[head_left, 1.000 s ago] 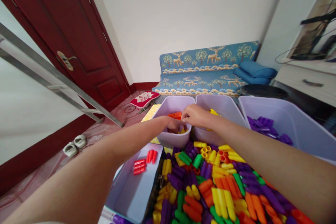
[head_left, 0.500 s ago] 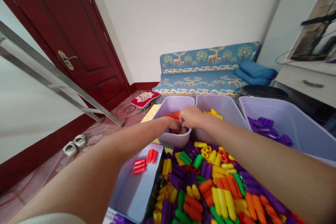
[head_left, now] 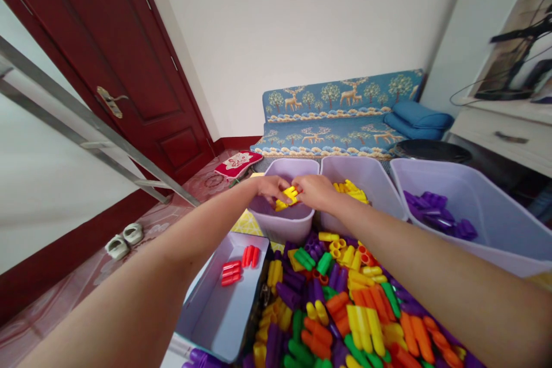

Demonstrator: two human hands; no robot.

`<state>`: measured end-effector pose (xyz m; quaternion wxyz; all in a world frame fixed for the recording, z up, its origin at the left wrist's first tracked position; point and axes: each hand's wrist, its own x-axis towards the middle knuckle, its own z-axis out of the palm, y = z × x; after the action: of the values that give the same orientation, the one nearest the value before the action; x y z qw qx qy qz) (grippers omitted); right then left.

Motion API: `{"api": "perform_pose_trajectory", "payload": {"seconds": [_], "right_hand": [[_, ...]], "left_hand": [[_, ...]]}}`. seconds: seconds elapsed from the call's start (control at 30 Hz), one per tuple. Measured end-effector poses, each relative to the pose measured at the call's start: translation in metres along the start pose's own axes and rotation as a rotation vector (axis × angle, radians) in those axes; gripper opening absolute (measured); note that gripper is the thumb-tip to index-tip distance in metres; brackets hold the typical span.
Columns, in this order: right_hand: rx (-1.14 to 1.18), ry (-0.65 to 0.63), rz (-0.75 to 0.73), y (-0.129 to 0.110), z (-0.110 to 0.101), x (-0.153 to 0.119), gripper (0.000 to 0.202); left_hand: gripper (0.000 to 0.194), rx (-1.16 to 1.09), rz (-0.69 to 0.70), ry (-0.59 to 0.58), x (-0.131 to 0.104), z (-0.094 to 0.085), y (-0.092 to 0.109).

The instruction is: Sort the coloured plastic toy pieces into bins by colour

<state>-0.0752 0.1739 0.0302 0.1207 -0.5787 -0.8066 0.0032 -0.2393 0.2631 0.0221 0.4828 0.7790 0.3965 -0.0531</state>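
Hands: the left hand [head_left: 271, 188] pinches the yellow piece [head_left: 287, 198] from one side; the right hand [head_left: 314, 191] has its fingers closed at the other end.
Yellow piece: near the center of the frame, above the nearest-to-door bin [head_left: 282, 227].
Middle bin [head_left: 366, 167]: yellow tubes [head_left: 353, 191] inside.
Far-right bin [head_left: 483, 195]: purple tubes [head_left: 440, 215] inside.
Tray [head_left: 211, 316]: lower left of center, red pieces [head_left: 232, 273] inside.
Mixed pile [head_left: 328, 299]: bottom center.
Sofa [head_left: 332, 138]: beyond the bins.
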Motion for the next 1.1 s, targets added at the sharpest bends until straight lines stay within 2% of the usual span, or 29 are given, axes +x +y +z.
{"api": "perform_pose_trajectory", "payload": {"seconds": [0.13, 0.2, 0.27, 0.37, 0.47, 0.6, 0.7, 0.77, 0.83, 1.0, 1.1], "right_hand": [[0.139, 0.169, -0.011, -0.008, -0.005, -0.010, 0.048], [0.290, 0.312, -0.046, -0.016, -0.014, -0.023, 0.053], [0.441, 0.404, -0.081, -0.025, -0.026, -0.043, 0.052], [0.534, 0.334, -0.076, -0.038, -0.044, -0.090, 0.053], [0.584, 0.204, 0.014, -0.050, -0.050, -0.150, 0.055], [0.682, -0.004, 0.192, -0.059, -0.037, -0.226, 0.060], [0.743, -0.057, 0.269, -0.059, -0.026, -0.263, 0.063], [0.762, -0.025, 0.308, -0.054, -0.023, -0.275, 0.062], [0.799, 0.029, 0.352, -0.047, -0.024, -0.280, 0.061], [1.114, 0.139, 0.466, -0.040, -0.026, -0.287, 0.058], [1.209, 0.198, 0.488, -0.049, -0.020, -0.301, 0.057]], "left_hand": [[0.050, -0.230, 0.159, 0.133, -0.029, 0.006, 0.030], [0.049, -0.339, 0.229, 0.224, -0.043, 0.019, 0.047], [0.049, -0.389, 0.261, 0.283, -0.060, 0.039, 0.062], [0.049, -0.445, 0.291, 0.284, -0.092, 0.084, 0.079], [0.047, -0.601, 0.266, 0.192, -0.125, 0.144, 0.089], [0.040, -0.856, 0.154, 0.083, -0.158, 0.225, 0.099], [0.049, -0.984, 0.011, 0.099, -0.172, 0.264, 0.107], [0.059, -1.020, -0.058, 0.148, -0.175, 0.277, 0.113], [0.060, -1.045, -0.047, 0.225, -0.177, 0.283, 0.117], [0.055, -1.072, 0.218, 0.379, -0.181, 0.300, 0.111], [0.048, -0.842, 0.370, 0.558, -0.180, 0.320, 0.099]]}}
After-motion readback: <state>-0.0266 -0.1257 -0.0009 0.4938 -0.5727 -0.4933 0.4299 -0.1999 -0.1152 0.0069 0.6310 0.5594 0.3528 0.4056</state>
